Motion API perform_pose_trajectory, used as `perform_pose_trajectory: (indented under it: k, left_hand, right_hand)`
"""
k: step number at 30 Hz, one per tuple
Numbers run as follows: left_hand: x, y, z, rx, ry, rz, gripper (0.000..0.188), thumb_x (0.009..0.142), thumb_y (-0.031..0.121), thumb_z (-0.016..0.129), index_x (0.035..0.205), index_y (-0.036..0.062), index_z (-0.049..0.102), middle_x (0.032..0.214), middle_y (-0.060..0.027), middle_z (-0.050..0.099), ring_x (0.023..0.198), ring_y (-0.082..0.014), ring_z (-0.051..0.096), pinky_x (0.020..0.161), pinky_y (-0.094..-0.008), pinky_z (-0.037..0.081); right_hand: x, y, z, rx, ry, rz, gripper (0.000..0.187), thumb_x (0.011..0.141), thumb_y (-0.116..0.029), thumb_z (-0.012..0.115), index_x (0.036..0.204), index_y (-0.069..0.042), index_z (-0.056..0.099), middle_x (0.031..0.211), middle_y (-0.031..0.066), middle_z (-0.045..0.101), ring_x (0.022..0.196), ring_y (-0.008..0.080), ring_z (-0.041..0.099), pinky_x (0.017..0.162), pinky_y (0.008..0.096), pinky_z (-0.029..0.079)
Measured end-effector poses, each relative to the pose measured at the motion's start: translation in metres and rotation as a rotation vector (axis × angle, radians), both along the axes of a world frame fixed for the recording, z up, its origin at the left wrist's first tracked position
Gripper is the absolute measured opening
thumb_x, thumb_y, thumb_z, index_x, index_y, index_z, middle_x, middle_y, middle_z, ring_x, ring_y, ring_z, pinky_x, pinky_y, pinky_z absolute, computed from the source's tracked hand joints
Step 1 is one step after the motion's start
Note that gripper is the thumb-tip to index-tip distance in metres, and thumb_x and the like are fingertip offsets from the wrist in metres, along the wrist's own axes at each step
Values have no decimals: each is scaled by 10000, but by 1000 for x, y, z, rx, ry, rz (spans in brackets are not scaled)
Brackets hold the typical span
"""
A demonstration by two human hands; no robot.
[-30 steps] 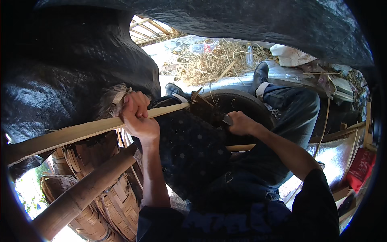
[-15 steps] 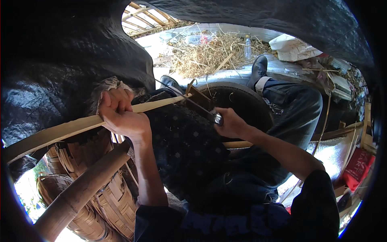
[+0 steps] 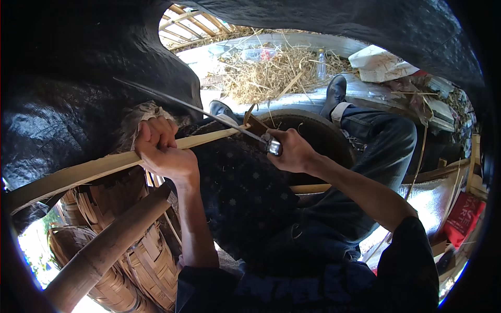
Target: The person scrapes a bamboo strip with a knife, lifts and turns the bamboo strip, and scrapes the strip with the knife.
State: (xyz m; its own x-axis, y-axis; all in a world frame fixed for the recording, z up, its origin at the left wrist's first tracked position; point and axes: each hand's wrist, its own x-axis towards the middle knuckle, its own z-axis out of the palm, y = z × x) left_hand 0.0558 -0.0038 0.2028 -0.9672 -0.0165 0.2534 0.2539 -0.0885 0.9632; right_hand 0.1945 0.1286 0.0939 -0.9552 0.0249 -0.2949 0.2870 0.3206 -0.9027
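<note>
A long pale bamboo strip (image 3: 78, 172) runs from the far left edge toward the middle, its narrow end over my lap. My left hand (image 3: 169, 159) is closed around it, with a greyish cloth (image 3: 141, 117) behind the fingers. In my right hand (image 3: 296, 151) is the handle of a long knife (image 3: 193, 107). Its thin blade points up and left and crosses the strip close to the narrow end, beside a small brown flat piece (image 3: 254, 125). Whether the edge touches the strip, I cannot tell. A dark patterned apron (image 3: 240, 188) covers my lap.
A round dark rim (image 3: 313, 120) stands between my legs. Straw (image 3: 266, 73) and a plastic bottle (image 3: 321, 62) lie beyond my shoes. At lower left a thick bamboo pole (image 3: 109, 237) crosses woven baskets (image 3: 151, 266). Black sheeting (image 3: 68, 68) hangs around; a red bag (image 3: 463, 219) lies right.
My right hand has moved slightly left and up, and the knife's blade now reaches much farther to the upper left across the strip. My left hand and the strip have shifted slightly right.
</note>
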Motion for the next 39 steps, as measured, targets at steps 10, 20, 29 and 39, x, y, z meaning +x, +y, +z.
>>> perform_pose_trajectory:
  k: [10,20,29,39]
  left_hand:
    - [0,5,5,-38,-1,-13,350,828,217,342,530,119,188,501,29,162,462,-78,140,462,-250,148]
    - [-1,-18,3,88,-68,-368,400,886,283,349,539,139,213,462,26,209,431,-66,187,447,-239,164]
    - [10,-19,10,93,-97,-298,474,916,427,309,545,146,222,455,35,197,414,-63,158,423,-221,143]
    - [26,-19,4,140,-106,74,443,935,324,309,542,160,186,468,46,138,432,-70,98,427,-237,127]
  right_hand:
    - [67,1,-137,202,-425,7,271,607,-163,611,842,-31,589,793,219,597,796,361,585,716,393,486]
    - [47,17,-25,15,-224,-55,193,634,-125,580,767,10,546,709,216,586,751,367,581,641,398,467]
    - [71,7,51,-136,-350,-105,186,661,-109,566,774,30,515,658,208,574,678,363,590,595,392,451]
    - [76,-6,63,-330,-479,-14,277,669,-121,575,889,41,528,708,183,594,671,284,613,606,360,467]
